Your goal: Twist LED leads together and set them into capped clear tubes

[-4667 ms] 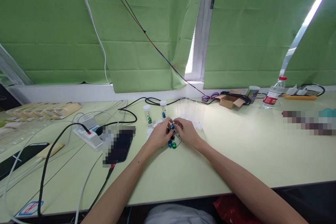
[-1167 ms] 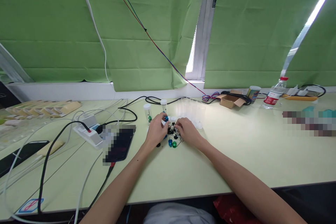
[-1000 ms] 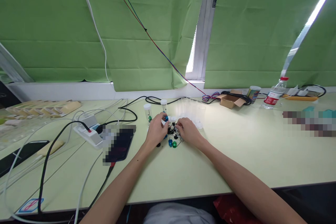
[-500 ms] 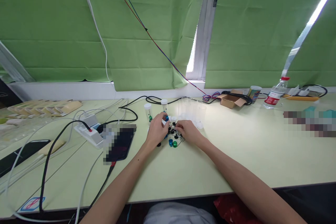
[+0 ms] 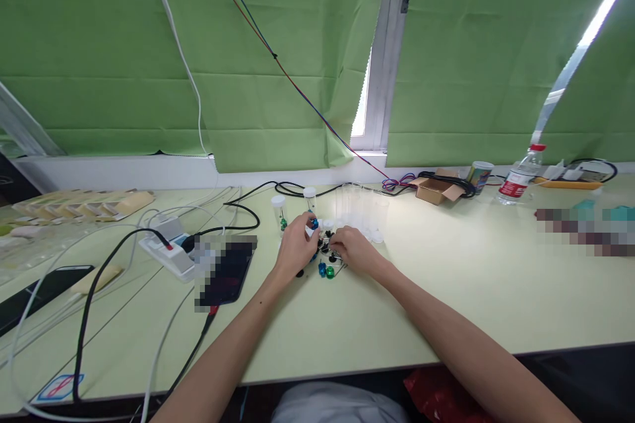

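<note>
My left hand (image 5: pixel 295 246) is curled at the left side of a pile of small parts (image 5: pixel 325 246), with black ends and thin metal pins. Something white shows by its fingertips; what it grips is hidden. A blue part (image 5: pixel 314 223) shows just beyond those fingers. From the right, my right hand (image 5: pixel 354 248) has its fingers pinched together at the pile's edge, and I cannot make out what is between them. A blue piece (image 5: pixel 322 269) and a green piece (image 5: pixel 330 272) lie in front. Behind stand two white-capped clear vials, the left vial (image 5: pixel 278 211) holding a green part.
Several clear open tubes (image 5: pixel 354 203) stand behind my right hand, with white caps around. On the left are a phone (image 5: pixel 231 272), a power strip (image 5: pixel 171 254) and cables. A cardboard box (image 5: pixel 434 190) and a water bottle (image 5: pixel 518 178) stand at the back right.
My right fingers have shifted very slightly at the pile. Otherwise both hands keep their places, and the whole view has moved a touch to the left.
</note>
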The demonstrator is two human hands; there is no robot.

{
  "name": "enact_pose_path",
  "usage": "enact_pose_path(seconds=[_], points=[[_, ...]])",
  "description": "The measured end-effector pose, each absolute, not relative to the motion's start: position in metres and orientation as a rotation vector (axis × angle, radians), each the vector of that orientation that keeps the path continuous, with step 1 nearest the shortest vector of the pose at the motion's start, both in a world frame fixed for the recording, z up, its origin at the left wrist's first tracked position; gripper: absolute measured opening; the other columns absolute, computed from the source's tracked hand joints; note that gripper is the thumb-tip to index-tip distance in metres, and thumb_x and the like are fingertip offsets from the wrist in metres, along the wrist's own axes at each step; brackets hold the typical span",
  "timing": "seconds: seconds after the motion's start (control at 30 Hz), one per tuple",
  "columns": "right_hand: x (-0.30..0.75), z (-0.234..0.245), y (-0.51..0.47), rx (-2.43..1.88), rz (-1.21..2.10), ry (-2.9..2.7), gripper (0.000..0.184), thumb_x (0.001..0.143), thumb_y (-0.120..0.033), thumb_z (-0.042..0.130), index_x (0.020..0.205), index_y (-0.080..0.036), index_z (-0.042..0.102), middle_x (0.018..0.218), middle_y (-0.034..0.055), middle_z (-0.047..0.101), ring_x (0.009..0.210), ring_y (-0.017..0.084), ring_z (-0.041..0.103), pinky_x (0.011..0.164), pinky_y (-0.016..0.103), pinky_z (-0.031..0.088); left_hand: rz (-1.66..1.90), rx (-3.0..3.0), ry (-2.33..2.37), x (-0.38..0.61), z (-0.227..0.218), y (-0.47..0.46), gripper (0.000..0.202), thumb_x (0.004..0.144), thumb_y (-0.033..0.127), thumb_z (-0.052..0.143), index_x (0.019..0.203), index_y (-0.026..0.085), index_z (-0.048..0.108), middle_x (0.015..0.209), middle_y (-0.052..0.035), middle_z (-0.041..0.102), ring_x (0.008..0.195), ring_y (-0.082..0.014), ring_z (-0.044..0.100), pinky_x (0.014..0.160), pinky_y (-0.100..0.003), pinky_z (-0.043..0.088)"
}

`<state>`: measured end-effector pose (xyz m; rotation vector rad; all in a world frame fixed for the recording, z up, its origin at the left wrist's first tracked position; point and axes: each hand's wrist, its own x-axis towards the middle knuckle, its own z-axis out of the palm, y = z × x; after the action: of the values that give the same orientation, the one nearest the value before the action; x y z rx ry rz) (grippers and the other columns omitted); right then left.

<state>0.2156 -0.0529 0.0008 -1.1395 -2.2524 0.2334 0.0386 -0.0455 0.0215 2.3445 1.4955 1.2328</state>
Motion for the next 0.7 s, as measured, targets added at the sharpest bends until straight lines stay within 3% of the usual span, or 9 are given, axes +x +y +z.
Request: enact_pose_path(seconds=[0.27,0.47,0.7], points=[[0.2135,0.0035,-0.053,-1.15,0.19,-2.128,0.022,0.088,-0.01,0.052,0.074,-0.017,0.066,0.074,0.0039,0.063,0.075,0.016,0.053,0.07,0.026,0.037,1.269,2.327,1.505,0.0383,0.0213,-0.0452,0.019,0.085,0.029,0.051,0.103,0.023,0.054,0.091,-0.0011,0.064,0.054,-0.0124,0.053,0.065,-0.03,0.044],[0.2142,0.004,-0.0543,-1.19,0.2,-2.006,0.024,0.087,-0.013,0.051,0.068,-0.017,0.064,0.069,0.0027,0.061,0.063,0.014,0.051,0.062,0.024,0.035,1.263,2.321,1.513,0.0388,0.024,-0.0466,0.019,0.085,0.029,0.05,0.102,0.022,0.055,0.091,-0.0022,0.064,0.054,-0.0124,0.052,0.065,-0.03,0.044],[0.212,0.003,-0.0537,-1.159,0.303,-1.719,0.022,0.091,-0.025,0.043,0.074,-0.02,0.056,0.058,-0.0018,0.054,0.052,0.013,0.045,0.055,0.024,0.034,1.249,2.287,1.498,0.0389,0.0245,-0.0464,0.02,0.084,0.031,0.052,0.101,0.022,0.055,0.09,-0.0011,0.065,0.054,-0.0115,0.053,0.065,-0.029,0.044]])
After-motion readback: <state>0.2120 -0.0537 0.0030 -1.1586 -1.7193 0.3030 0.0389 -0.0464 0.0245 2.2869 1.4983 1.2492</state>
